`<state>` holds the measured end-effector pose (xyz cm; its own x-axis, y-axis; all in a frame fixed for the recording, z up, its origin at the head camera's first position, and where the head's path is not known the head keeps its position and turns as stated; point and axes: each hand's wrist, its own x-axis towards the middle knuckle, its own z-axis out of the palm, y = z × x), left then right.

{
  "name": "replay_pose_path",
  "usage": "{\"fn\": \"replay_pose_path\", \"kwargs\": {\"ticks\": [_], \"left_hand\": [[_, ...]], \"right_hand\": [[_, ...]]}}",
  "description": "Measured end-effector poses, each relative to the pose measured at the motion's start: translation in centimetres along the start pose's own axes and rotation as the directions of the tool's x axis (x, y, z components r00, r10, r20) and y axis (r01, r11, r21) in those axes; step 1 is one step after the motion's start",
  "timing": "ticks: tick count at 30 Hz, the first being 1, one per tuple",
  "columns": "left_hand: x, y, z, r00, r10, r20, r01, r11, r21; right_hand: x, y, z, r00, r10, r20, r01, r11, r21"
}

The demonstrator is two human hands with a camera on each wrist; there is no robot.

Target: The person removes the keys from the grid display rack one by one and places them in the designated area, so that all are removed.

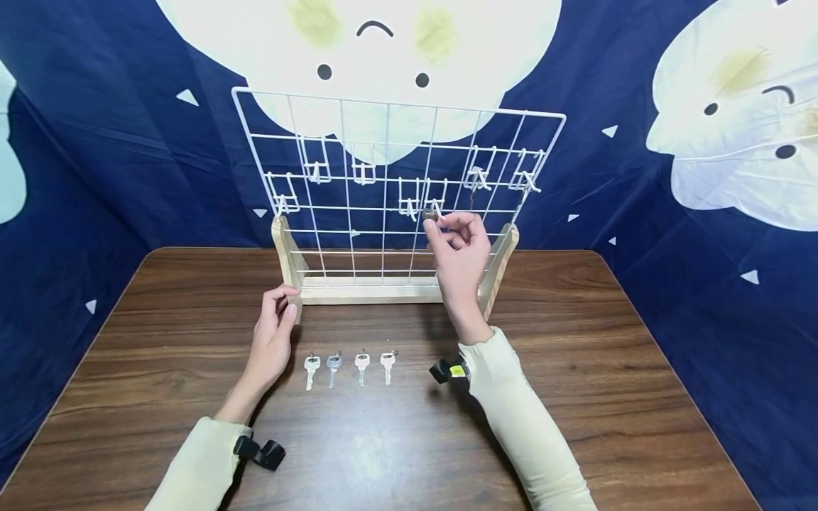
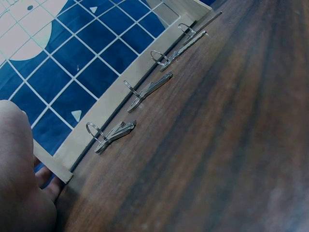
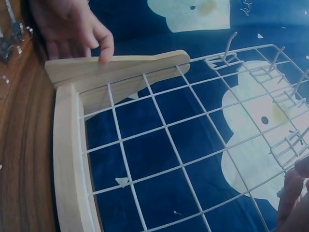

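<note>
Closest in, two pale sleeves (image 1: 527, 426) stretched over the wood-grain tabletop (image 1: 588, 355), and between them four keys (image 1: 362, 362) in a row, each with a small ring (image 2: 88, 129), as yet unhung. Just beyond, at the wooden left leg (image 1: 289, 259) of the rack (image 1: 371, 292), the left hand (image 1: 271, 339), closed about its front end, apparently to keep everything steady. Farther out, before the white wire grid (image 1: 388, 104), the right hand (image 1: 461, 252), with thumb and forefinger pinching a small metal piece (image 1: 430, 213), most likely a key, largely hidden by the fingers. Right beside that pinch, a hook (image 1: 437, 206), seemingly the one aimed at; impossible to tell from these views whether touching or just apart. To its left, a neighbouring hook (image 1: 410, 208) and three more hooks (image 1: 316, 172), all apparently bare; to its right, two hooks (image 1: 527, 179) with what look like dangling keys (image 1: 473, 195).

By the look of it, partway through hanging, at the step of offering one piece up to its hook. Next, probably time for slipping the ring over the prong tip, then easing off the pinch only once securely caught. Farthest back, dark blue cloth (image 1: 128, 163) with cloud faces.
</note>
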<state>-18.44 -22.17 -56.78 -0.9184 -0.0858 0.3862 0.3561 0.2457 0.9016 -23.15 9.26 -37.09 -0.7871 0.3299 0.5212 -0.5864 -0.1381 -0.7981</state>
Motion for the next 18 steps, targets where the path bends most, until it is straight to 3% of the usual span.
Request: {"fn": "replay_pose_path", "kwargs": {"ticks": [18], "left_hand": [[0.0, 0.0, 0.0, 1.0, 0.006, -0.003, -0.006, 1.0, -0.011]], "right_hand": [[0.2, -1.5, 0.4, 0.991, 0.135, -0.019, -0.132, 0.985, 0.112]]}}
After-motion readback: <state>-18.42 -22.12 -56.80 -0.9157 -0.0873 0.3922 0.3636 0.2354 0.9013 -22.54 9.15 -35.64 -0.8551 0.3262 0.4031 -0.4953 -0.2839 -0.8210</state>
